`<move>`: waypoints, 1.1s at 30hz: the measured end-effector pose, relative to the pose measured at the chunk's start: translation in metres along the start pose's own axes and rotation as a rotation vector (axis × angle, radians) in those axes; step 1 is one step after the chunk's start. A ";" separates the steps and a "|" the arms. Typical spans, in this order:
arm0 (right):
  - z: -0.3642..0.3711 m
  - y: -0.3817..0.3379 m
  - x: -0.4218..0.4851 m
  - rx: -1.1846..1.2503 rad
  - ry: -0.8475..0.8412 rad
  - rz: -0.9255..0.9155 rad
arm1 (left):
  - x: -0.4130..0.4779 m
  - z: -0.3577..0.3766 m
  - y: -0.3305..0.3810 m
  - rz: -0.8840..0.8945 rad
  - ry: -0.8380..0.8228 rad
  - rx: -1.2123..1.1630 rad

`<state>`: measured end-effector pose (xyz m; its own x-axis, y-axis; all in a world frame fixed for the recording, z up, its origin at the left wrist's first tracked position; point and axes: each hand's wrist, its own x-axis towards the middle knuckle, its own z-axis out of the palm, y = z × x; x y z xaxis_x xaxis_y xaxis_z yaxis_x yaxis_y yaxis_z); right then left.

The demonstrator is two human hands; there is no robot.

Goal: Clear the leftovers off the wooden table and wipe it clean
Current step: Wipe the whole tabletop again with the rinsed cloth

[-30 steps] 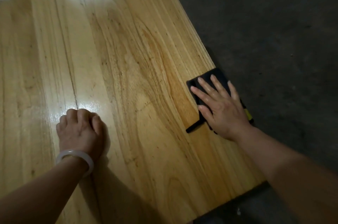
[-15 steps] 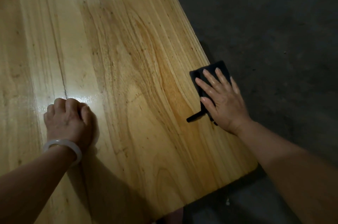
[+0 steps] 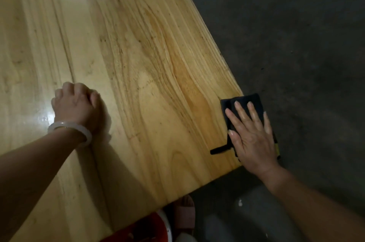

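Note:
The wooden table [image 3: 142, 76] fills the left and middle of the head view, glossy and bare of leftovers. A folded black cloth [image 3: 242, 103] lies at the table's right edge near the front corner, partly hanging over it. My right hand [image 3: 250, 139] presses flat on the cloth with fingers spread, covering most of it. A thin black strip of the cloth sticks out to the left of the hand. My left hand [image 3: 76, 106], fingers curled into a fist and a pale bangle on the wrist, rests on the tabletop at the left.
Dark grey floor [image 3: 296, 44] lies to the right of the table. Below the front edge show a red and white object [image 3: 150, 228] and a pinkish slipper [image 3: 184, 216].
My right hand has slid the cloth along the right edge toward the table's front corner. The view has shifted, and the left fist stays resting on the table.

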<state>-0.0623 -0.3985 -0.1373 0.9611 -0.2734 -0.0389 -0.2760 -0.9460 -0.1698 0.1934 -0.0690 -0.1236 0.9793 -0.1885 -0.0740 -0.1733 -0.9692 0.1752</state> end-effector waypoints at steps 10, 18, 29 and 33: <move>0.016 -0.095 -0.039 -0.004 -0.033 0.016 | -0.083 -0.007 -0.025 0.094 0.019 -0.148; 0.029 -0.187 -0.047 -0.009 -0.072 -0.096 | -0.144 -0.010 -0.072 0.012 -0.024 -0.227; 0.037 -0.280 -0.058 -0.048 -0.183 -0.420 | -0.161 -0.006 -0.107 -0.014 -0.001 -0.197; 0.035 -0.284 -0.039 -0.086 -0.217 -0.633 | -0.166 -0.004 -0.111 0.001 0.023 -0.215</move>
<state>-0.0212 -0.1134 -0.1224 0.9155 0.3709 -0.1559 0.3501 -0.9253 -0.1458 0.0509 0.0703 -0.1267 0.9818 -0.1829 -0.0514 -0.1501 -0.9126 0.3803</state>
